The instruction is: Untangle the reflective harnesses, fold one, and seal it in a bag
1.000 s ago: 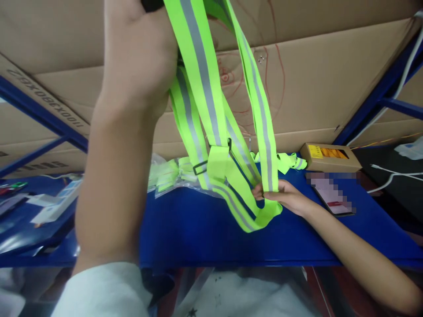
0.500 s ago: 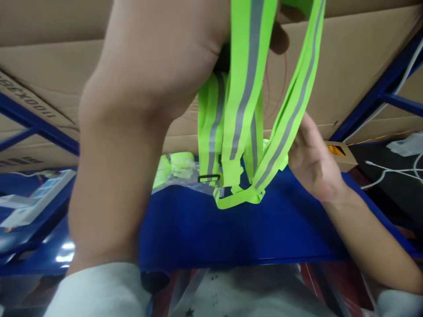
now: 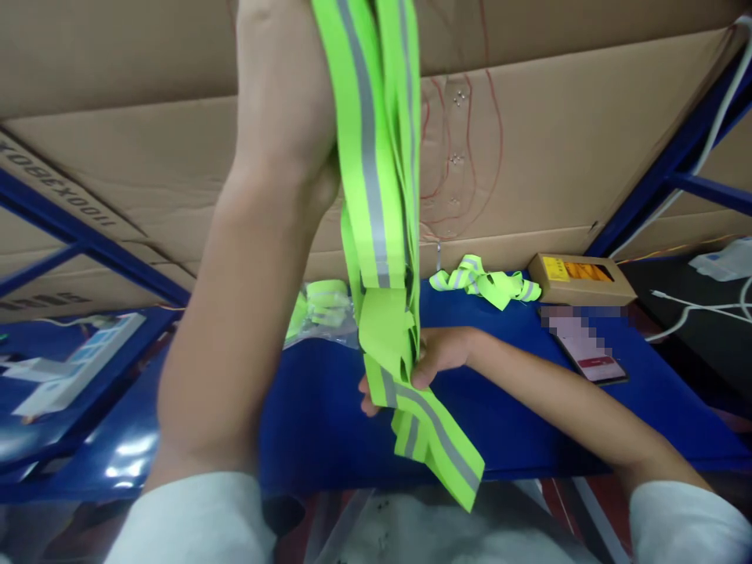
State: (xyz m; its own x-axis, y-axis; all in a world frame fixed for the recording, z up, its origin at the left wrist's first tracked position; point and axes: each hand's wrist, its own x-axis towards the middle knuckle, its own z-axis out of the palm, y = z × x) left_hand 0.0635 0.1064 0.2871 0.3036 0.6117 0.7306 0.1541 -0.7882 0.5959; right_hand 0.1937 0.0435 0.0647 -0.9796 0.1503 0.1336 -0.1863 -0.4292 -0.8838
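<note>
Neon-green reflective straps (image 3: 370,172) with grey stripes hang in a long bundle in front of me. My left hand (image 3: 287,86) is raised at the top, holding the upper part of the bundle; its fingers are mostly hidden. Lower down, my right hand (image 3: 438,356) is closed around the straps, thumb in front and fingertips showing behind on the left. Loose strap ends dangle below that grip, over the front of the blue table (image 3: 329,423).
A clear bag of green straps (image 3: 326,305) lies behind my left forearm. At the back right are a loose strap pile (image 3: 487,282), a cardboard box (image 3: 581,280) and a phone (image 3: 587,345). A white power strip (image 3: 82,364) lies at left; cardboard (image 3: 546,141) stands behind.
My right hand has moved left from beside the straps and closed on their lower part. The hanging loops are drawn together and sit further left, with my left hand.
</note>
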